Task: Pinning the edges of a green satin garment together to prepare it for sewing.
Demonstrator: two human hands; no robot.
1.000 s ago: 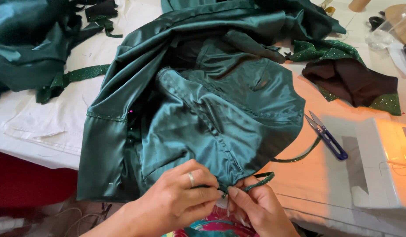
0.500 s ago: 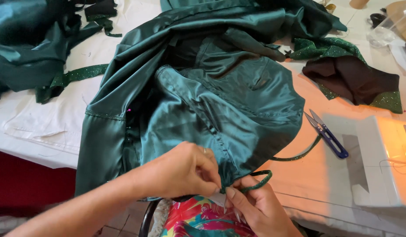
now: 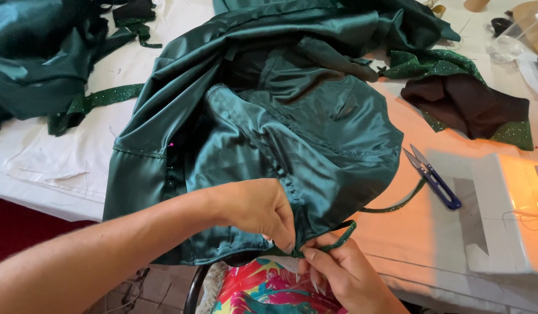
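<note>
Satin green dress [image 3: 292, 134] on the table [image 3: 408, 232] looks slippery and floppy, so pinching right at its hem seems smartest, where the left hand [image 3: 254, 209] and right hand [image 3: 344, 273] both grip the glittery cord [image 3: 339, 238].

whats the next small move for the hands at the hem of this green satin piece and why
Probably draw the glittery green cord snug along the green satin garment edge. The left hand pinches the hem where the cord meets it, the right hand holds the cord just below, and the cord loops slack.
</note>
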